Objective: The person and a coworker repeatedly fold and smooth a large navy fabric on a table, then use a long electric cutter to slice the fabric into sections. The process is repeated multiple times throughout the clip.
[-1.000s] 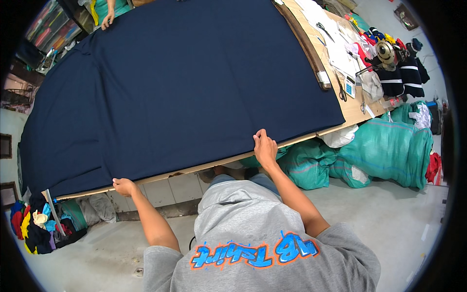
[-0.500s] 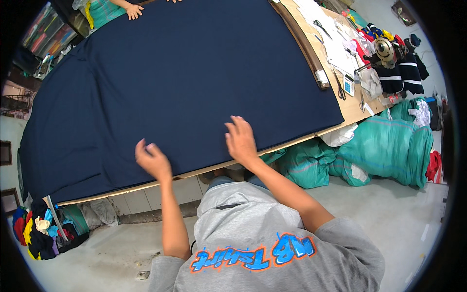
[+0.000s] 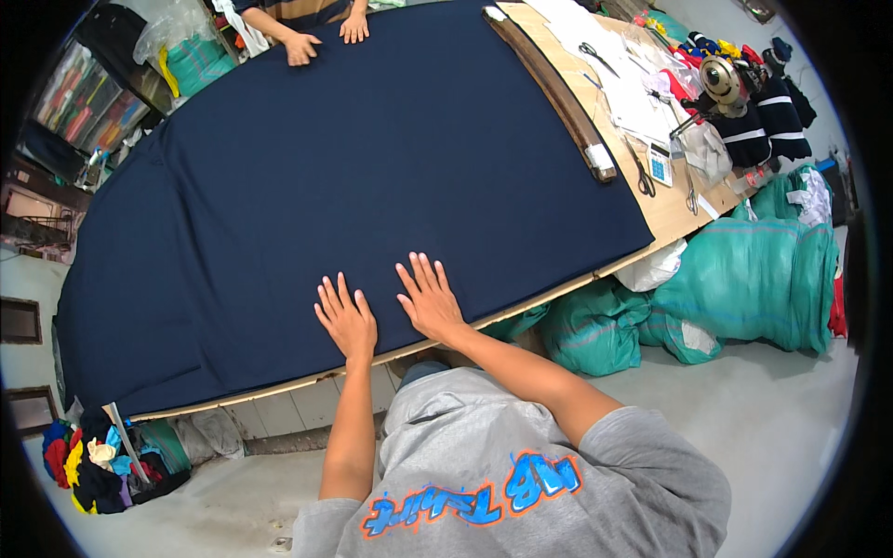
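Note:
A large sheet of dark navy fabric (image 3: 307, 186) covers most of the table, with a few long creases running through its left part. Close to the near edge, my left hand (image 3: 348, 321) lies flat on the cloth, fingers spread and nothing in them. Just to its right, my right hand (image 3: 432, 299) also rests palm down with outstretched fingers. Across the table, a co-worker's two hands (image 3: 327, 37) touch the far edge of the same fabric. Along the fabric's right side lies a long brown bar (image 3: 553, 88) with white wrapping at its ends.
Right of the fabric, the wooden tabletop (image 3: 674, 209) holds papers, scissors (image 3: 642, 177), a calculator (image 3: 659, 165) and a round-headed machine (image 3: 722, 82). Green sacks (image 3: 744, 279) stand below on the right. Colourful cloth scraps (image 3: 107, 460) are heaped at the lower left.
Both my hands have come down flat onto the fabric and closer together, the left one moving right. More of the co-worker's arms and body shows at the far edge.

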Available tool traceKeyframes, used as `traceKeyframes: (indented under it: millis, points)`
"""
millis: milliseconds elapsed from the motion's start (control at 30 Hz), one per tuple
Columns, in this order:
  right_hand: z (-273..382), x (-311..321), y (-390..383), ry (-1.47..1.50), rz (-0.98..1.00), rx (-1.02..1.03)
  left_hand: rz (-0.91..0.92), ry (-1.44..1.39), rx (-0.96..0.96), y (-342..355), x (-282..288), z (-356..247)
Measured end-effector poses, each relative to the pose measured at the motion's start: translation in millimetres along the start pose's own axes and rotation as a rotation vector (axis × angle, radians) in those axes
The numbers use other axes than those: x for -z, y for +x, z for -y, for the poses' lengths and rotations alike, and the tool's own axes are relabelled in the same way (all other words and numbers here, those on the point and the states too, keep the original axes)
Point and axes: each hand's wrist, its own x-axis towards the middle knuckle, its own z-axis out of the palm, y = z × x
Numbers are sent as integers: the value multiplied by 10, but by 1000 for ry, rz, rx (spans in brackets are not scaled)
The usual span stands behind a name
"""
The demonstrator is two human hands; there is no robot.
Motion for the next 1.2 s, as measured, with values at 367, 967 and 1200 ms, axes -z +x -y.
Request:
traceKeyframes:
  millis: [367, 967, 1200]
  points:
    - [-3081, 1477, 264, -359, -405, -506, 37, 74, 205, -293, -48, -383]
    - [-3768, 2301, 390, -268, -385, -479, 15, -1296, 491, -925, 1713, -1907]
    - [-1327, 1753, 711, -99, -357, -307, -385, -1581, -131, -977, 3394, -2056]
